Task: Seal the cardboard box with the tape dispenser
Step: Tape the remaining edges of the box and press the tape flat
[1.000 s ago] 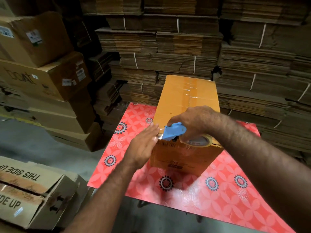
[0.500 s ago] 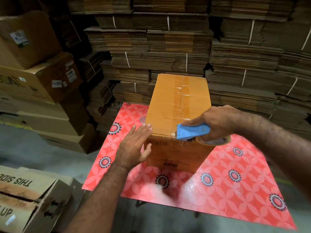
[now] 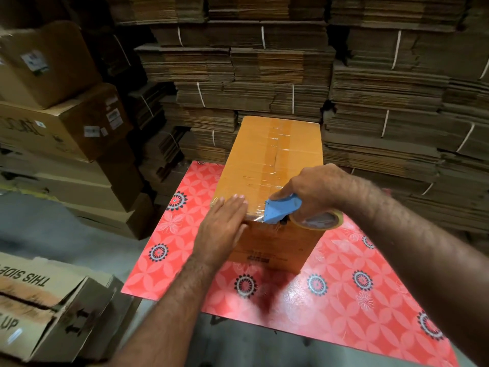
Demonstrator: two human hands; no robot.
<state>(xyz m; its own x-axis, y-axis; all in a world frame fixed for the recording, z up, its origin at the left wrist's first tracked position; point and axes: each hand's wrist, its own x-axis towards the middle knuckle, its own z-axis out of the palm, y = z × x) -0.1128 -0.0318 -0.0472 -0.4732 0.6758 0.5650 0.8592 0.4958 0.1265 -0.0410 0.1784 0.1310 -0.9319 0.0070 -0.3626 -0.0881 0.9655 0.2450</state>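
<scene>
Cardboard box [image 3: 272,154] upright on red patterned table [image 3: 344,300], stacks of flattened cartons [image 3: 264,75] close behind. Clear tape down centre seam of top. Right hand [image 3: 315,190] wrapped tight round blue tape dispenser [image 3: 280,211], index finger along its top, nose at near top edge of box, tape roll [image 3: 317,221] hanging over front face. Left hand [image 3: 225,229] flat, fingers straight and together, gripping nothing, pressing near-left corner of top. Tape strand between nose and box: probably there, too glossy to be sure.

Cardboard stacks [image 3: 264,75] crowd behind box [image 3: 275,154]; table [image 3: 344,300] front bare.
</scene>
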